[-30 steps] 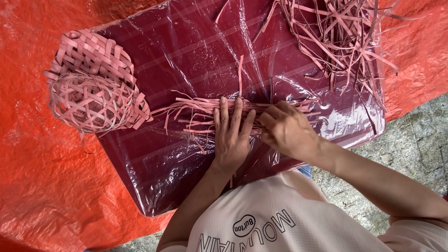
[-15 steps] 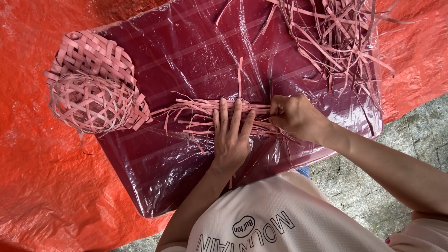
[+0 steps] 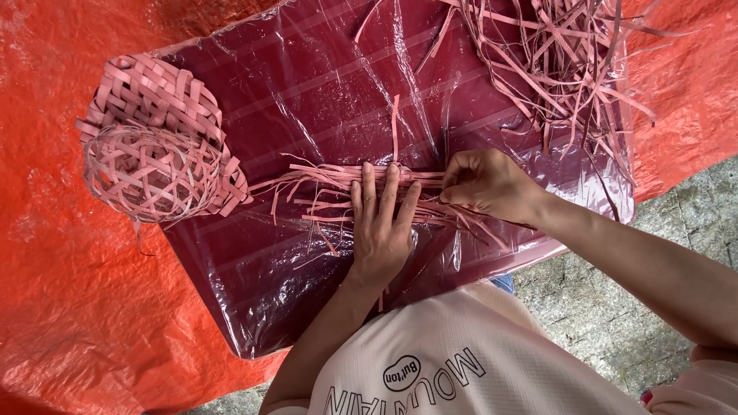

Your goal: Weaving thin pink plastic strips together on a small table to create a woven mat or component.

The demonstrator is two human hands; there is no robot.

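My left hand (image 3: 382, 223) lies flat, fingers spread, pressing a row of thin pink strips (image 3: 323, 184) onto a dark red board wrapped in clear plastic (image 3: 307, 92). Beside it, my right hand (image 3: 484, 184) pinches the ends of the strips between thumb and fingers. One single strip (image 3: 395, 127) sticks up away from the row.
Two woven pink baskets (image 3: 154, 154) sit at the board's left edge, one open-weave in front of a tighter one. A loose heap of pink strips (image 3: 561, 54) fills the top right corner. Orange tarpaulin (image 3: 61, 307) lies under the board; grey stone ground (image 3: 600, 307) shows at the lower right.
My right hand has moved up and left along the strips and closed on them. My left hand has stayed pressed flat.
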